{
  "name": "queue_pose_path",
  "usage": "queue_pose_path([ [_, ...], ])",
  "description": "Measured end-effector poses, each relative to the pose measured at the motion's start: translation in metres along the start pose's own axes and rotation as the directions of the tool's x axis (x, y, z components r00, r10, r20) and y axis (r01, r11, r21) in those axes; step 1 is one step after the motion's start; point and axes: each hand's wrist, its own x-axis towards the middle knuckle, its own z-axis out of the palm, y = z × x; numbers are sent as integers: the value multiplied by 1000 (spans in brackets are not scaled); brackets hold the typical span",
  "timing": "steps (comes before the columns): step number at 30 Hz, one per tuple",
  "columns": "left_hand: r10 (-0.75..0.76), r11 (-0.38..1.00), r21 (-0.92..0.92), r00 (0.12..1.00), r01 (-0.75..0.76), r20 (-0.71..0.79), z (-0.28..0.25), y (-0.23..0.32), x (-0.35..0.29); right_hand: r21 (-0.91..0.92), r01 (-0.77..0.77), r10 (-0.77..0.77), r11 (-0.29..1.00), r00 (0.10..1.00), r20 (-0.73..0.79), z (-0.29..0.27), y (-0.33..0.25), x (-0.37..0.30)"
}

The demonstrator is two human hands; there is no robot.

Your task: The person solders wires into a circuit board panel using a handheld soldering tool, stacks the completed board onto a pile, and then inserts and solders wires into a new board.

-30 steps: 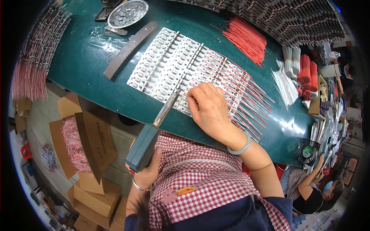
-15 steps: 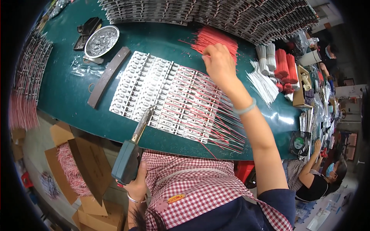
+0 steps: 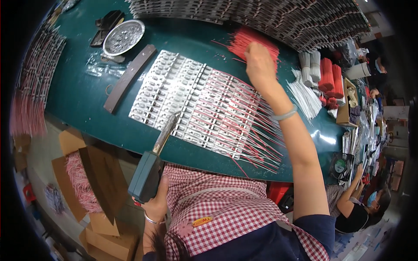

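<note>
My left hand (image 3: 157, 202) is closed around the handle of a dark blue-green soldering gun (image 3: 145, 176). Its long metal barrel points up and away, with the tip over a panel of small white boards (image 3: 167, 82) lying on the table. Red and white wires (image 3: 226, 111) are laid across the panel's right half, and their loose ends hang past its right edge. Beyond the panel, my right hand (image 3: 261, 67) reaches to a loose pile of red wires (image 3: 248, 41). Its fingers are curled down at the pile's near edge; whatever is between them is hidden.
A dark curved bar (image 3: 129, 78) and a metal bowl (image 3: 124, 38) of silvery scraps lie left on the green table (image 3: 78, 126). White wires (image 3: 303, 95) and red bundles (image 3: 325, 75) are at right. Stacked boards (image 3: 300, 21) line the back. A co-worker (image 3: 361, 209) sits at far right.
The whole view has shifted slightly, so things appear further right and higher. My right hand's fingers have curled down toward the red wires. The soldering gun stays over the panel.
</note>
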Motion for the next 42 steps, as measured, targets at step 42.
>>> queue_pose_path([
  [42,-84,988,137,992,71,91,-6,34,-6,554,-10,-35,833,997,70,-70,-163,-123],
])
